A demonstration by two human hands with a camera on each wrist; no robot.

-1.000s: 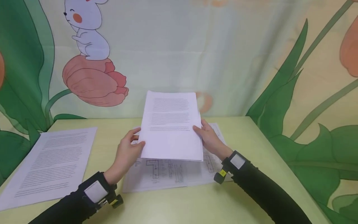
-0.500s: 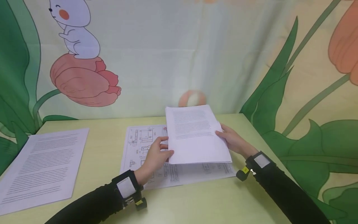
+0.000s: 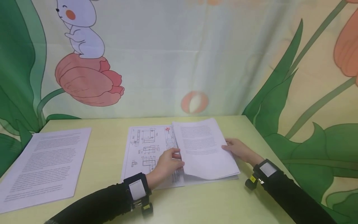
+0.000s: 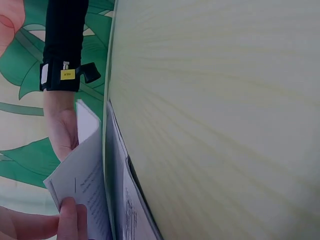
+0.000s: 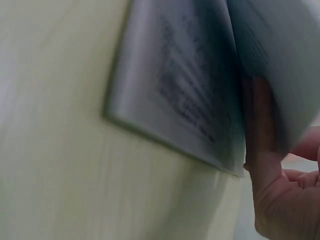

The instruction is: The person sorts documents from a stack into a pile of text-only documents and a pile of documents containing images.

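Note:
A thin stack of printed paper hangs low over the right one of two piles of technical drawings. My left hand pinches its left edge, thumb on top and fingers beneath. On the opposite edge, my right hand grips the sheets with its thumb over the printed face. The stack sags, its near edge curving just above the drawings. In the left wrist view both hands hold the bent sheets. Seen from the right wrist, fingers lie under the paper, beside the drawing pile.
Another pile of text pages lies at the left of the pale yellow table. A printed curtain with a rabbit and flowers hangs behind the table and along its right side.
Both hands have carried the paper stack rightward and down, from high over the drawings to close above their right part. The left part of the drawings has come into sight.

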